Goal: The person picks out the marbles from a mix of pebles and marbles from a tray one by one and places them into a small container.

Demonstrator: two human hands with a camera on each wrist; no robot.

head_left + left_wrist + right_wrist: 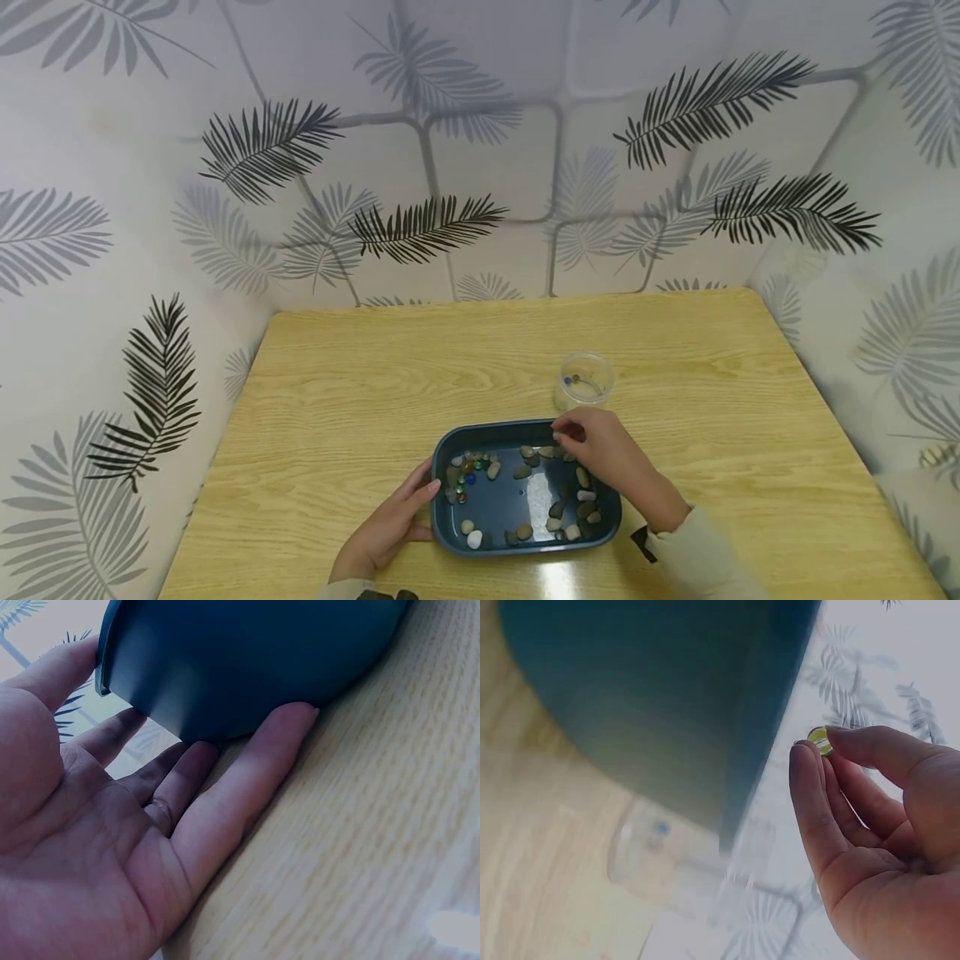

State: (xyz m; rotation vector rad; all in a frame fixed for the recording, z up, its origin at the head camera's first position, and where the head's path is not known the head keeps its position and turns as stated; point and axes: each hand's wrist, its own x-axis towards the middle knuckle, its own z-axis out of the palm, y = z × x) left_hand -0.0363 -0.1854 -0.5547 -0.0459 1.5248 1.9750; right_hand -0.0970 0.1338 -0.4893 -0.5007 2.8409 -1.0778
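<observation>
My right hand [596, 437] is over the far right edge of a dark blue tray [521, 492]. Between thumb and fingertips it pinches a clear marble [821, 741] with a yellow-green swirl. Against the tray's left end rests my left hand [390, 525], thumb at the rim, the other fingers extended along the outer wall. Inside the tray, colored glass marbles [470, 479] sit among pebbles toward the left end. More pebbles [523, 531] lie along the near side and at the right. Just behind the tray stands a clear plastic jar [585, 383] with a few marbles in it.
Tray and jar stand on a light wood-grain table [360, 375]. Walls covered in feather-patterned paper [480, 167] rise behind the table and at both sides. The jar is close to the tray's far rim, beyond my right hand.
</observation>
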